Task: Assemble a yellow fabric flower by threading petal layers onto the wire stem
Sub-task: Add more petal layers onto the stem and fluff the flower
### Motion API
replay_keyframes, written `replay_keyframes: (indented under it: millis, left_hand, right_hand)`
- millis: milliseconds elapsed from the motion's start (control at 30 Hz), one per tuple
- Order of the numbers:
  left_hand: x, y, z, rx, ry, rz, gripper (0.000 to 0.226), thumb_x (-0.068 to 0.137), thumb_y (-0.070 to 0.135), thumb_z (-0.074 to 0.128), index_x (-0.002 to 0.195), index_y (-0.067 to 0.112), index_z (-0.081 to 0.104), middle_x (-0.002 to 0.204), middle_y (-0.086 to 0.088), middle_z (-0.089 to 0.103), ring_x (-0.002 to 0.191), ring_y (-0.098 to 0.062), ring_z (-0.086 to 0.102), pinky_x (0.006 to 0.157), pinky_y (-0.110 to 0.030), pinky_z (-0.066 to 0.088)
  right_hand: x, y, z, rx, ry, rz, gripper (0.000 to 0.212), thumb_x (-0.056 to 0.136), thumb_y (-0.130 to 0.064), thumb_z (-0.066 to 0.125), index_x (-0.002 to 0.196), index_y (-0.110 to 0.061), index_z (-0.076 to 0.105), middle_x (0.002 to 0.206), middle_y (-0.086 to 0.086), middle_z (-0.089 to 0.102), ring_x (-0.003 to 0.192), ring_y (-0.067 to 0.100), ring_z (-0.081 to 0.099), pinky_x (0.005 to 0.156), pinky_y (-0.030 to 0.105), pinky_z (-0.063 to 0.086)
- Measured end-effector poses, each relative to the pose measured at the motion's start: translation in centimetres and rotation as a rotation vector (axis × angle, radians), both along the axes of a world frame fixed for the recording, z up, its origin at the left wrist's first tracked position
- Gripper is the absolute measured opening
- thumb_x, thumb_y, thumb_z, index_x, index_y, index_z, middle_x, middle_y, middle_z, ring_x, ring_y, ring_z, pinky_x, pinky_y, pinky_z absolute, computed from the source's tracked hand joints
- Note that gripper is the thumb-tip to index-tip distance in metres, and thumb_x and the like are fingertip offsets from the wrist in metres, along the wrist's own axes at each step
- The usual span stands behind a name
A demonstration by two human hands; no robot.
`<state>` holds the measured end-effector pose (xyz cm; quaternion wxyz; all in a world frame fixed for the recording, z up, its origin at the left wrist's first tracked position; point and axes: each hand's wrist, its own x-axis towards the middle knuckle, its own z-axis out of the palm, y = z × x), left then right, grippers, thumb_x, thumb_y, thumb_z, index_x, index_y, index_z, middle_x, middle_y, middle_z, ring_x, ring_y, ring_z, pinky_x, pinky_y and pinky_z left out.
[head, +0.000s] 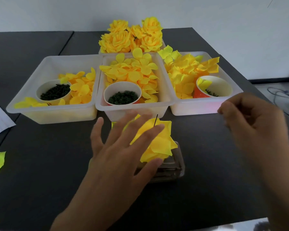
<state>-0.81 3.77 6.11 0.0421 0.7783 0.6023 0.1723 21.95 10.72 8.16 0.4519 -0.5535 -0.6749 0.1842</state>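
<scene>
flower (158, 144) soft, light, on wire (155, 120) | left hand (122, 147) spread flat over it | right hand (250, 117) beside, curled, perhaps pinching; unclear | hold petals low at wire

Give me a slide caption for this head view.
Left hand steadies a half-built yellow flower on its wire stem before three petal trays.

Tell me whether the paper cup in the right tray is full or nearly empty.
Nearly empty: the right cup shows mostly bare white inside, with a few dark pieces and one yellow petal.

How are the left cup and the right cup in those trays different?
The left cup stands upright, its dark green bits filling it high. The right cup tilts, shows an orange outside, holds only a few bits and has a yellow petal tucked inside. Both have white insides and sit among yellow petals.
</scene>
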Motion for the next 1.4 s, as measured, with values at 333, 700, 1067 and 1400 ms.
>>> replay_keyframes:
  millis: [333,700,1067,1400]
  left_hand:
    - [-2.5,1.3,-4.2,-0.049,0.245,-0.16,0.1,0.074,0.067,0.056,0.153,0.043,0.001,0.162,0.017,0.002,0.149,-0.014,0.009,0.107,-0.066,0.006]
    - [-2.8,3.0,-4.9,0.126,0.379,-0.223,0.086,0.07,0.072,0.042,0.143,0.029,0.038,0.15,0.006,0.037,0.14,-0.015,0.021,0.086,-0.076,0.029]
    - [-2.7,3.0,-4.9,0.17,0.38,-0.196,0.083,0.071,0.073,0.041,0.142,0.03,0.038,0.148,0.007,0.037,0.139,-0.013,0.021,0.082,-0.074,0.032]
    - [-2.7,3.0,-5.1,0.169,0.351,-0.182,0.082,0.072,0.074,0.041,0.141,0.031,0.039,0.143,0.004,0.049,0.139,-0.012,0.021,0.082,-0.075,0.031]
  right_hand:
    - [5.9,10.2,-0.5,-0.001,-0.143,-0.219,0.016,0.087,-0.021,0.049,0.088,-0.014,0.064,0.078,0.004,0.064,0.071,0.022,0.054,0.062,0.028,0.039]
    - [8.0,24.4,1.0,-0.304,-0.794,0.008,0.022,0.088,-0.006,0.052,0.093,-0.008,0.074,0.099,0.009,0.069,0.093,0.026,0.06,0.079,0.028,0.045]
    - [4.2,25.0,-5.4,-0.516,-1.148,0.181,0.022,0.091,-0.004,0.053,0.111,-0.011,0.058,0.101,0.007,0.056,0.092,0.022,0.054,0.079,0.029,0.045]
    - [5.7,25.6,-3.2,-0.602,-1.06,0.171,0.008,0.089,-0.014,0.061,0.089,-0.006,0.06,0.089,0.009,0.058,0.086,0.027,0.055,0.069,0.031,0.047]
